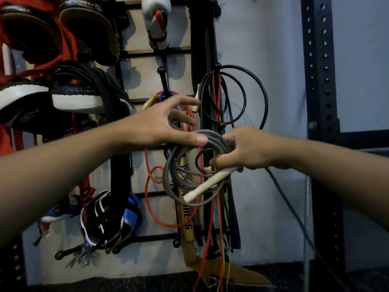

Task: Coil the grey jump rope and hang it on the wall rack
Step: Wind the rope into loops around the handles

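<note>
- Wall rack (162,45) behind hands, crowded with ropes, gloves.
- Right hand (248,148) grips grey jump rope (179,163) coil, white handle (207,184) below it.
- Left hand (164,125) fingers spread, thumb touching coil top.

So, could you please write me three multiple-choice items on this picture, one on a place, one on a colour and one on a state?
1. Where is the boxing glove?
A. On the floor
B. High on the wall rack
C. In the left hand

2. What colour is the handle at the coiled rope?
A. White
B. Blue
C. Black

3. How is the left hand?
A. Clenched in a fist
B. Wrapped round a red rope
C. Fingers spread, thumb against the coil

Key:
1 B, the glove hangs at the top of the rack.
2 A, the handle slanting across the grey coil is white.
3 C, the left fingers are spread while the right hand grips the coil.
</note>
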A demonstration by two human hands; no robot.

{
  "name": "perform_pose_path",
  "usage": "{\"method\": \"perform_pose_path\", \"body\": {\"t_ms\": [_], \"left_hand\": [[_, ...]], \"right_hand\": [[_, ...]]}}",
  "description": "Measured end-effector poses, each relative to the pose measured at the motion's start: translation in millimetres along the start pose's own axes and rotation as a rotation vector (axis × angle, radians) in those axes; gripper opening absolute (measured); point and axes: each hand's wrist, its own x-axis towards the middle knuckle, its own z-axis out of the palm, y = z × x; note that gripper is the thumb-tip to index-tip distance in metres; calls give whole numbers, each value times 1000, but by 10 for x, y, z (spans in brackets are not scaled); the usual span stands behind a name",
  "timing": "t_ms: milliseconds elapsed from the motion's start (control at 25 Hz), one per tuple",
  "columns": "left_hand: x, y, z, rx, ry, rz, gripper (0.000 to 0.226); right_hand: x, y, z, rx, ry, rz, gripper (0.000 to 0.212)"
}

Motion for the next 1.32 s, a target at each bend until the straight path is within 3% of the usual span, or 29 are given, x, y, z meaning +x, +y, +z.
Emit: {"method": "perform_pose_path", "body": {"t_ms": [160,320,440,600,760,920,1160,1240,1320], "left_hand": [[178,231,205,240,-279,-97,75],[203,-7,440,-15,-328,-127,42],[156,-110,491,-150,-267,-162,60],[67,-147,485,-202,-307,-192,59],[44,-106,612,-243,-341,-205,55],[68,-19,746,-247,-237,-223,39],[69,-124,611,-318,-94,-157,47],[21,-140,531,-466,-15,-113,39],[1,-180,436,-714,171,-98,25]], "right_hand": [[43,-59,-45,-185,-72,-62,16],[12,-41,-103,-220,-107,-70,35],[-57,-20,-140,-24,-139,-40,63],[-140,53,-108,221,-205,-64,40],[-81,73,60,177,10,-189,16],[42,-39,140,90,199,-308,11],[51,-42,37,401,209,-114,56],[17,78,-44,443,197,-47,65],[-54,221,-98,456,201,8,77]]}}
